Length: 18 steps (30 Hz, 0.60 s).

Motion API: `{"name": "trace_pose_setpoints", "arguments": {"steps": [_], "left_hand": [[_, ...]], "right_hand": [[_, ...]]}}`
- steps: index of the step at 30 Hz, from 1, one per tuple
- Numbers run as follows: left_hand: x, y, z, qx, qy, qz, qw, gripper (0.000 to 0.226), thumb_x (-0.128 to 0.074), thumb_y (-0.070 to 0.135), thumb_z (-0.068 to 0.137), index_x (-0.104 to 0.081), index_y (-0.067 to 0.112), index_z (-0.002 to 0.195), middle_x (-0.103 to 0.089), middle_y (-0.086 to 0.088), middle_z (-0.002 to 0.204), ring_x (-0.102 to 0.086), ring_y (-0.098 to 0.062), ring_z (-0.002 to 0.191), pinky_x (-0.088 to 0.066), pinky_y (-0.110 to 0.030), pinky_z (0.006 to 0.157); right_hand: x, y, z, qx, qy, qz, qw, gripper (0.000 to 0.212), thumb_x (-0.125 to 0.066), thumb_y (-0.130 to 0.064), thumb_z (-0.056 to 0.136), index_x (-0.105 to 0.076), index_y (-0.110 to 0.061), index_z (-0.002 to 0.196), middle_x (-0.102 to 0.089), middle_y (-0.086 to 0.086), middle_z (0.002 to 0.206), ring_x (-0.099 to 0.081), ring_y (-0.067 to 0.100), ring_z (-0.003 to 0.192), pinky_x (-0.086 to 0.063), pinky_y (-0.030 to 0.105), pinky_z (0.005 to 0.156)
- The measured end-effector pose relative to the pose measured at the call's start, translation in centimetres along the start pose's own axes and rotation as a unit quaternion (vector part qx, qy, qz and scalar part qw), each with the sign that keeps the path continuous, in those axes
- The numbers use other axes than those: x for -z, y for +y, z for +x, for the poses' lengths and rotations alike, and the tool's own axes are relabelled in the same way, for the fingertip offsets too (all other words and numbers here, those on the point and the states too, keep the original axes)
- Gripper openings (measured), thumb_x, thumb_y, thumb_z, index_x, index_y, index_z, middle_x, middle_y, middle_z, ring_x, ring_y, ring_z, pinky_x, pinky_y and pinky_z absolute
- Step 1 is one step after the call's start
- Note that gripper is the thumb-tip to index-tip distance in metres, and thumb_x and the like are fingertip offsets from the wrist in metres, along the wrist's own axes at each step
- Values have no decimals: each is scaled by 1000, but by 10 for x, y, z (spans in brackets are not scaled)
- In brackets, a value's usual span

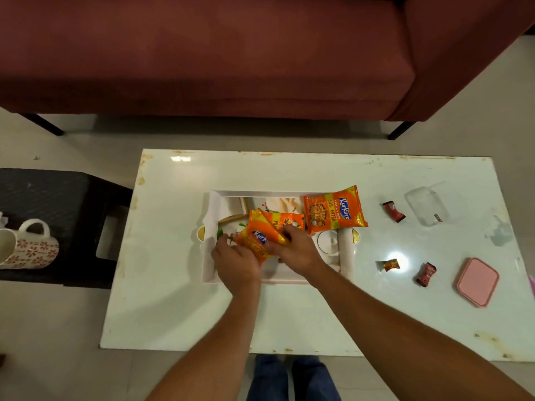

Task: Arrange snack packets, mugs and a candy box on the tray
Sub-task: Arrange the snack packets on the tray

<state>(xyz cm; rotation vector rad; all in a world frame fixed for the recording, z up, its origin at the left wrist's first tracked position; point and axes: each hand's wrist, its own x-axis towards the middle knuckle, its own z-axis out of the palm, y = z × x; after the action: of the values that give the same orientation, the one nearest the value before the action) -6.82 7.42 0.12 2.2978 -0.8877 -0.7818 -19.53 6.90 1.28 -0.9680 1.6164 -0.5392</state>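
Observation:
A white tray point(212, 209) with gold handles lies in the middle of the white table point(289, 314). Both hands meet over it. My left hand point(236, 263) grips the lower end of an orange snack packet point(254, 241). My right hand point(298, 250) is closed on a second orange packet point(279, 219) overlapping the first. A third orange packet point(334, 209) lies flat across the tray's right rim. A clear plastic box point(427, 204) and its pink lid point(477, 282) rest at the table's right. A floral mug point(29, 246) stands on a dark stool at left.
Three wrapped candies lie loose on the right of the table: one at the back point(393, 211), two nearer me point(389, 265) point(425, 274). A dark stool point(72, 204) sits left of the table. A maroon sofa point(202, 53) runs along the far side.

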Motion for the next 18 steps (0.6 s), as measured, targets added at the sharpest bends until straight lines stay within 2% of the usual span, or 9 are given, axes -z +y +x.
{"name": "trace_pose_setpoints", "arguments": {"steps": [2,4,5,6,8,11,13,16,18], "left_hand": [[-1,8,-23,-105,-15,-21,994,36,-45,15,101,-58,10,135,-62,-13,129,-60,-30,116,-46,-31,88],[-8,16,-50,-174,-84,-21,981,37,-45,24,104,-55,17,139,-61,-6,132,-62,-21,114,-43,-17,84],[-14,18,-63,-198,-125,-17,972,39,-44,28,105,-52,20,142,-59,-4,135,-61,-18,115,-45,-15,86],[-21,21,-76,-210,-168,-15,963,41,-43,31,105,-49,22,145,-56,-2,138,-59,-17,119,-49,-19,91],[-39,26,-100,-183,-271,-23,945,44,-41,34,106,-44,26,149,-53,-1,143,-56,-19,125,-52,-36,101],[-63,31,-129,-109,-403,-38,908,43,-39,31,107,-42,27,150,-53,-3,145,-55,-20,127,-49,-38,105],[-72,28,-135,-98,-430,-37,897,41,-39,26,107,-44,27,147,-54,-3,145,-55,-20,128,-48,-38,106],[-78,22,-127,-95,-417,-11,904,44,-39,22,106,-43,25,149,-49,-5,150,-51,-24,133,-45,-41,109],[-78,18,-115,-95,-402,-5,911,48,-39,21,106,-37,28,153,-44,-4,154,-48,-26,135,-43,-45,111]], "right_hand": [[22,7,-17,-8,42,121,992,28,-78,-23,87,-62,-24,110,-72,-1,103,-72,22,95,-62,38,67],[49,20,-37,-11,111,187,976,31,-76,-22,88,-61,-31,114,-72,-8,105,-73,15,92,-61,29,62],[63,28,-46,-16,144,195,970,33,-76,-23,89,-61,-29,117,-72,-8,105,-73,15,91,-61,29,62],[75,38,-56,-22,171,193,966,34,-75,-25,90,-61,-26,121,-72,-6,107,-73,15,91,-61,29,62],[95,59,-74,-27,215,165,962,35,-73,-28,91,-60,-22,123,-71,-5,106,-73,16,91,-60,27,60],[111,91,-91,-48,250,119,960,37,-69,-29,93,-57,-21,127,-68,-8,107,-70,16,96,-60,26,61],[114,106,-91,-70,254,112,958,38,-68,-28,94,-56,-19,129,-68,-4,109,-70,20,100,-62,31,65],[107,114,-77,-86,243,128,958,38,-69,-28,94,-58,-15,128,-70,3,111,-70,24,101,-63,43,75],[99,110,-64,-76,233,126,961,37,-72,-29,92,-61,-16,125,-72,3,110,-71,23,100,-62,46,81]]}}
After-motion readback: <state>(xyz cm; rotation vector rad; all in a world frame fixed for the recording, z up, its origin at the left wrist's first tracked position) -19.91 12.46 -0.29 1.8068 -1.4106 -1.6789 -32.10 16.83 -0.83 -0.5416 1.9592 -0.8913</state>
